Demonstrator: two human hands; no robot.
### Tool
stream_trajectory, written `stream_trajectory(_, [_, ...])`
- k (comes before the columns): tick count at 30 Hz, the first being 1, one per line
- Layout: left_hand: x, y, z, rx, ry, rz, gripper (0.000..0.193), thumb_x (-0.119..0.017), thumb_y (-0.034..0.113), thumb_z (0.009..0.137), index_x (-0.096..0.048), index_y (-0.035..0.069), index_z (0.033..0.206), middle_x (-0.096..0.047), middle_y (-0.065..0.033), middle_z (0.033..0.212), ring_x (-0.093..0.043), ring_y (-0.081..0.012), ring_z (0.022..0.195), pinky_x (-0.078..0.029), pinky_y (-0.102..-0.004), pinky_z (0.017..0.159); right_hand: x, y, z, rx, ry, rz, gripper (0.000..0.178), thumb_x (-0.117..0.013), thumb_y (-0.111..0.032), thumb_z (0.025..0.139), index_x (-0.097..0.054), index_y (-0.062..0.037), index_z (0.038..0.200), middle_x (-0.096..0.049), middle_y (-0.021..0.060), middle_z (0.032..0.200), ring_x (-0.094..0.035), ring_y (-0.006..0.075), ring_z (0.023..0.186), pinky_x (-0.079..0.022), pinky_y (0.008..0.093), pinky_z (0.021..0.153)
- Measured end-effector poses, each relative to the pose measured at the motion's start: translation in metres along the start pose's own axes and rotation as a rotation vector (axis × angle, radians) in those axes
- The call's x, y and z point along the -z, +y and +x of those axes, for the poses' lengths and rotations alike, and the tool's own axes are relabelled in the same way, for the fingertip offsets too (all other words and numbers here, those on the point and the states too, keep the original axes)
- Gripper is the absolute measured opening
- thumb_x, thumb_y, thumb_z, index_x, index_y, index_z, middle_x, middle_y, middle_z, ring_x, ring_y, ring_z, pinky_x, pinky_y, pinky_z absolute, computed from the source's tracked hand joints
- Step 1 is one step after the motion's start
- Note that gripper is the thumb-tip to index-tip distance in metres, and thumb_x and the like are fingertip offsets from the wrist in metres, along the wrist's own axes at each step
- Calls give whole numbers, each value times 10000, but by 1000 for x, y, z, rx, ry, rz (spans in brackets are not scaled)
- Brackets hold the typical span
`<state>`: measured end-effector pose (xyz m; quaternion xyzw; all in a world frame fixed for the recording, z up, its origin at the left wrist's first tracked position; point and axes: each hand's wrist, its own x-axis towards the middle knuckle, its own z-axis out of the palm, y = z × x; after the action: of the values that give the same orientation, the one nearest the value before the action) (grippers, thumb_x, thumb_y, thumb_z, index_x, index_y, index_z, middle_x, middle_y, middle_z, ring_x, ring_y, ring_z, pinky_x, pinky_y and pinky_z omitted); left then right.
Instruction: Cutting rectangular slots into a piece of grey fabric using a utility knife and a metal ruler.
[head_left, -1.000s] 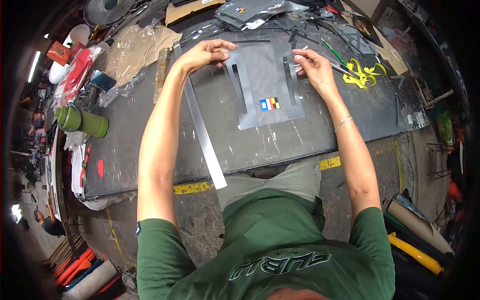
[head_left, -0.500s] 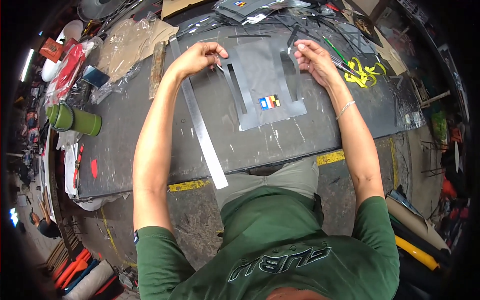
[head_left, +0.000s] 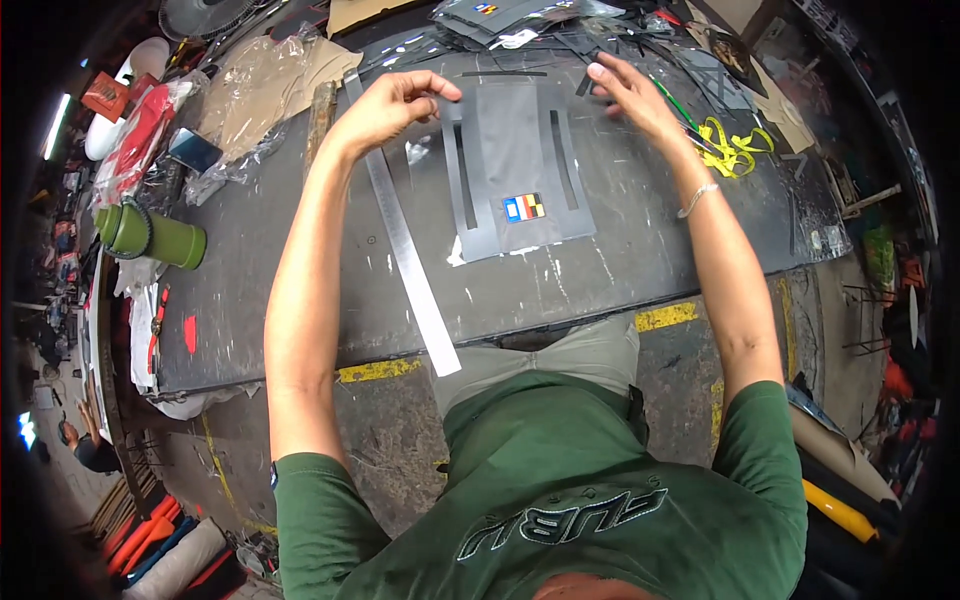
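A grey fabric panel (head_left: 510, 130) lies flat on the dark table, with a long slot near each side and a small multicoloured patch (head_left: 524, 207) low in its middle. At its upper left corner my left hand (head_left: 395, 108) is closed, thumb and forefinger pinching the edge. My right hand (head_left: 638, 103) hovers beyond the upper right corner, apart from the panel, fingers loosely spread and holding nothing. Left of the panel a long metal ruler (head_left: 405, 250) runs down past the table's near edge. A thin dark strip (head_left: 505, 74) lies just above the panel.
Stacked grey pieces (head_left: 490, 20) and dark offcuts lie at the far side. To the right are a green pen (head_left: 668, 98) and yellow straps (head_left: 735, 150). A green bottle (head_left: 155, 237), a phone (head_left: 195, 150) and plastic-wrapped material (head_left: 245, 85) occupy the left. Yellow-black edging marks the table front.
The panel has settled flatter and shifted slightly left, its right side strip now lying down. My right hand has let go of it and moved up and away; my left stays at the corner.
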<state>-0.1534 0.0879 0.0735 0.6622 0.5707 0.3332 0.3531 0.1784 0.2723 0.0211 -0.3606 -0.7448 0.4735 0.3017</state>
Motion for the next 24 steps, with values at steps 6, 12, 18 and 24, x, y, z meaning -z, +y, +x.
stream_trajectory(6, [5, 25, 1, -64, -78, -3, 323, -567, 40, 929, -717, 39, 1216, -697, 18, 1059, -612, -60, 906, -499, -245, 857, -23, 2, -49, -138, 6, 126, 921, -725, -606, 888, -458, 25, 1502, -649, 113, 1311, -631, 153, 1054, -478, 263, 803])
stream_trajectory(12, [-8, 10, -5, 14, -61, -63, 362, -523, 15, 915, -697, 44, 1231, -683, 21, 1070, -600, -44, 907, -492, -229, 871, -26, 3, -66, -132, -155, 287, 475, -673, -354, 1015, -586, -21, 1341, -720, 30, 1036, -593, 60, 721, -465, 189, 602])
stream_trajectory(18, [-34, -43, -9, 84, -3, 231, 417, -685, 104, 919, -653, 84, 1334, -738, -84, 1202, -686, -164, 1071, -535, -322, 958, -22, 1, -84, 138, 135, -443, 715, -700, -483, 967, -544, 52, 1415, -690, 114, 1213, -658, 129, 877, -547, 271, 778])
stream_trajectory(24, [-53, -37, -13, 135, 145, 534, 465, -716, 163, 926, -627, 127, 1381, -691, -176, 1305, -642, -348, 1241, -499, -414, 1060, -6, -30, -177, -11, 55, -21, 525, -681, -366, 1002, -618, 24, 1348, -720, 84, 1188, -661, 124, 901, -532, 264, 777])
